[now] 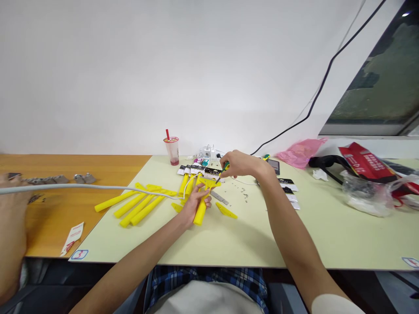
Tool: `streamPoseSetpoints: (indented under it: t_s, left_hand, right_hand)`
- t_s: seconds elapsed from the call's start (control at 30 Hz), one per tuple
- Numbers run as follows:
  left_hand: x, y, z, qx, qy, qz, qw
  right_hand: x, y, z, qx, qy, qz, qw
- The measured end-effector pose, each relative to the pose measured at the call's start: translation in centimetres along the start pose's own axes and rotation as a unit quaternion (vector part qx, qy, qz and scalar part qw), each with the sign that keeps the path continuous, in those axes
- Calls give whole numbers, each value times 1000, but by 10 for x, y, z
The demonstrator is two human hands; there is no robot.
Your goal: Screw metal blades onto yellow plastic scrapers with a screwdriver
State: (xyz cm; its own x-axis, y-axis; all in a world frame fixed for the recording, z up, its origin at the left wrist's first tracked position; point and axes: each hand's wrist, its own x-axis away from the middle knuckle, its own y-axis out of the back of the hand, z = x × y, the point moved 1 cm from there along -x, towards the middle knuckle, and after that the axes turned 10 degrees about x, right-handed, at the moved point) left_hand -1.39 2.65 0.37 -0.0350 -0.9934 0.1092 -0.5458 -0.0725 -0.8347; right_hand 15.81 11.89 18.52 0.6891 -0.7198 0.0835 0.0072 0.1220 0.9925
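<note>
My left hand (195, 204) is closed round the handle of a yellow T-shaped scraper (200, 213), its wide head pointing away from me. In my right hand (240, 163) is a screwdriver (226, 166) with a green and yellow handle; its tip comes down at the right end of the scraper's head. Just right of the scraper lie a flat grey metal blade (219, 197) and a loose yellow plate (226, 211). Small screws (245, 195) are scattered farther right. Several more yellow scrapers (140, 209) rest to the left of my left hand.
Packaged scrapers with black-and-white cards (196, 169) lie behind my hands. A drink cup (172, 150) stands near the wall. A white cable (98, 186) crosses at left. Pink and clear bags (366, 198) sit at right. Another person's arm (13, 235) is at far left.
</note>
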Motion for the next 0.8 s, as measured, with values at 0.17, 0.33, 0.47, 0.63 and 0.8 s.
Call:
streamPoseSetpoints:
  t_s: [0.17, 0.33, 0.47, 0.63, 0.8]
  left_hand:
    - [0, 1, 1, -3, 0, -1, 1000]
    - [0, 1, 2, -2, 7, -2, 1000]
    - [1, -1, 2, -2, -3, 0, 1000]
    - [2, -3, 2, 13, 6, -7, 1000]
    - [2, -3, 1, 15, 7, -6, 1000]
  right_hand:
    - [-4, -3, -3, 42, -13, -28, 999]
    - [-11, -9, -8, -22, 72, -54, 996]
    - [-10, -8, -3, -64, 113, -38, 991]
    - [-7, -6, 0, -74, 126, -39, 988]
    - [-10, -8, -6, -77, 127, -56, 987]
